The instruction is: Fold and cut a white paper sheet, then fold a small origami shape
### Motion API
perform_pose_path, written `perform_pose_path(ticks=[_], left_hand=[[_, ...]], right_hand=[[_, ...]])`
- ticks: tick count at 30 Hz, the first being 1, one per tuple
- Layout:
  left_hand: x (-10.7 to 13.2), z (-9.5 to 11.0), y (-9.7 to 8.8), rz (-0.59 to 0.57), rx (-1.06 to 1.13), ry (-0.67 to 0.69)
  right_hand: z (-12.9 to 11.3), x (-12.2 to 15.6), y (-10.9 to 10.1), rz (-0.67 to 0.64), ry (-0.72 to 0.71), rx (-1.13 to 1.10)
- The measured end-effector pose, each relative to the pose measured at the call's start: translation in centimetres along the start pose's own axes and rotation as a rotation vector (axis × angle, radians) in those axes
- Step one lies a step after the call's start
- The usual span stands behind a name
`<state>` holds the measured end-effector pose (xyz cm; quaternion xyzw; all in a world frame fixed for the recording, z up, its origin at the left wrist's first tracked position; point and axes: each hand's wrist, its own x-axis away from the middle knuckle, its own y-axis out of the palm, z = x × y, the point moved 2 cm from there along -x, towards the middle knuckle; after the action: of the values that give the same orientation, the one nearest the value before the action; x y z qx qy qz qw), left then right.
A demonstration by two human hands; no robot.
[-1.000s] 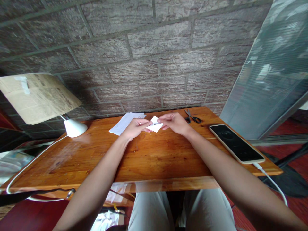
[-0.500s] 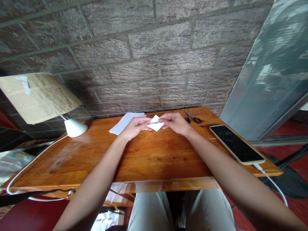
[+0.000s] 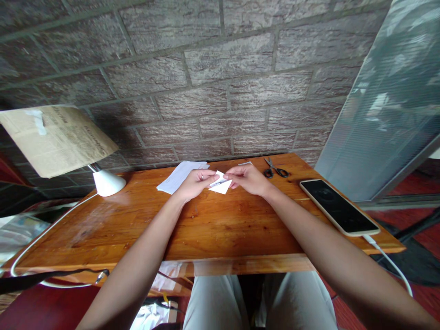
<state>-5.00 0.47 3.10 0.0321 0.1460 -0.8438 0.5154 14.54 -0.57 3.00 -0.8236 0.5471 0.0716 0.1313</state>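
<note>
Between my hands is a small folded piece of white paper (image 3: 222, 187), held just above the wooden table. Its two flaps stand apart along a dark fold line. My left hand (image 3: 196, 183), with a ring on one finger, pinches the paper's left side. On the opposite side, the fingers of my right hand (image 3: 248, 178) are closed on its upper right edge. Behind my left hand lies a stack of white paper sheets (image 3: 180, 176). Black scissors (image 3: 275, 169) rest open beyond my right hand, beside a small white paper scrap (image 3: 245, 163).
A phone (image 3: 337, 206) with a white charging cable lies at the right side of the wooden table (image 3: 227, 233). On the left stands a lamp (image 3: 106, 181) with a paper shade, its cord running over the edge. A brick wall (image 3: 213, 105) rises behind the table.
The folded paper has turned and dropped slightly, from an upright diamond to a slanted shape. Both hands moved a little lower, and a white scrap now shows behind my right hand.
</note>
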Motion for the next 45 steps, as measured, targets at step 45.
perform_pose_path(ticks=[45], left_hand=[[-0.1, 0.1, 0.9, 0.193, -0.234, 0.216]], right_hand=[[-0.1, 0.2, 0.5, 0.009, -0.218, 0.337]])
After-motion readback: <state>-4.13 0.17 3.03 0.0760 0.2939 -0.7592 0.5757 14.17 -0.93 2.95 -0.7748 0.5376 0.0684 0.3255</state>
